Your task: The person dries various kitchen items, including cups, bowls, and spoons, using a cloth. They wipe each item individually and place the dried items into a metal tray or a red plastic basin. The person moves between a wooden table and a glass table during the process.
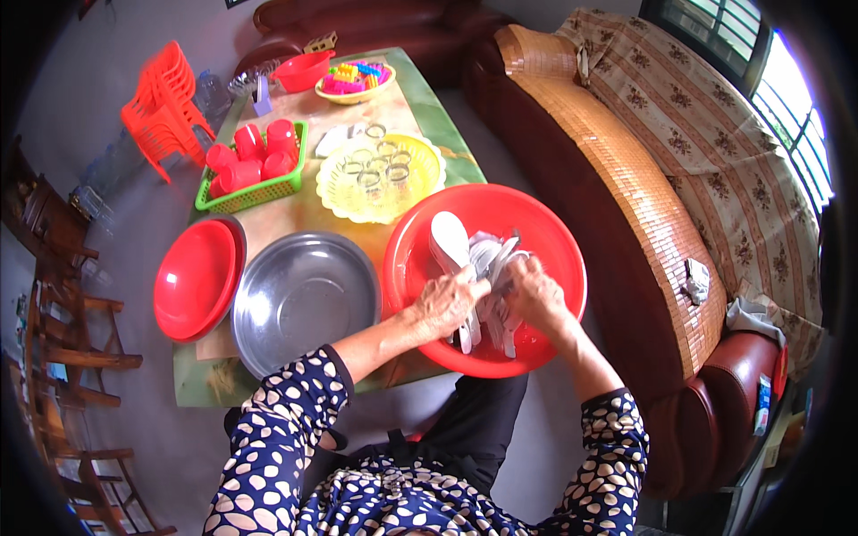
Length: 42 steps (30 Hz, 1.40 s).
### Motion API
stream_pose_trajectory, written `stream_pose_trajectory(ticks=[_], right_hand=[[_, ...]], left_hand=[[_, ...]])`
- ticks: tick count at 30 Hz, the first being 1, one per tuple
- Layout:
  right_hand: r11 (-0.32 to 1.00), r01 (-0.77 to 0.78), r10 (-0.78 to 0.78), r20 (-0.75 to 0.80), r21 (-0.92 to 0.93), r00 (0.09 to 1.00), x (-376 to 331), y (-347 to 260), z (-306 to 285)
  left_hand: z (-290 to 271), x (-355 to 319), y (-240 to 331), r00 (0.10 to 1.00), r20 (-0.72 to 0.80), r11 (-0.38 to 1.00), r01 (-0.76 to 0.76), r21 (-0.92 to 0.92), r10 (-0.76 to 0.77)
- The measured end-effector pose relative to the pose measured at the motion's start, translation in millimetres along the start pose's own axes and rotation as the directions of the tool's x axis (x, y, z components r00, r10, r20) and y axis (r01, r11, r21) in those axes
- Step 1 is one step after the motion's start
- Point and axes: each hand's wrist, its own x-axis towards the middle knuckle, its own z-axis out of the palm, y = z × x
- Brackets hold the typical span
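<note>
A bundle of white plastic spoons, smooth and glossy, is gripped by both hands over a round red plastic basin that sits at the near right corner of the tabletop. The left hand is closed around the handles from the left, and the right hand is wrapped on them from the right, the two hands nearly touching. One broad spoon bowl is seen standing clear above the fingers; the rest overlap and cannot be counted. The basin's near rim overhangs the tabletop edge. Just beside it on the left a dull steel bowl is set, then stacked red basins. Farther off, a scalloped yellow tray of small clear glasses and a green slatted basket of red cups are placed. Little bare surface is left between them.
</note>
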Motion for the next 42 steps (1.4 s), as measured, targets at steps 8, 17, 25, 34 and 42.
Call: stream_pose_trajectory(ticks=[8, 17, 25, 34, 42], right_hand=[[0.925, 0.282, -0.251, -0.149, 0.255, 0.957, 3.1, -34.6, -35.4], [0.991, -0.036, 0.033, 0.025, 0.125, 0.999, 102.9, 1.0, -8.9], [0.992, -0.112, 0.064, 0.504, 0.065, 0.862, 131.8, -22.1, -5.4], [0.992, -0.048, -0.005, 0.428, 0.113, 0.904, 108.9, -21.1, 16.1], [0.991, -0.099, 0.049, 0.448, 0.088, 0.893, 102.4, -29.2, 23.8]], left_hand=[[0.9, 5.4, -37.8, 0.916, -0.123, 0.747, 0.228, -0.624, -0.382], [-18.5, 2.4, -27.5, 0.777, 0.080, 0.216, 0.270, -0.938, -0.624], [-10.4, -0.6, -30.6, 0.699, 0.062, 0.287, 0.370, -0.884, -0.712], [4.2, -16.1, -26.3, 0.714, -0.012, 0.404, 0.382, -0.831, -0.700], [12.2, -28.8, -35.8, 0.727, -0.215, 0.619, 0.347, -0.704, -0.652]])
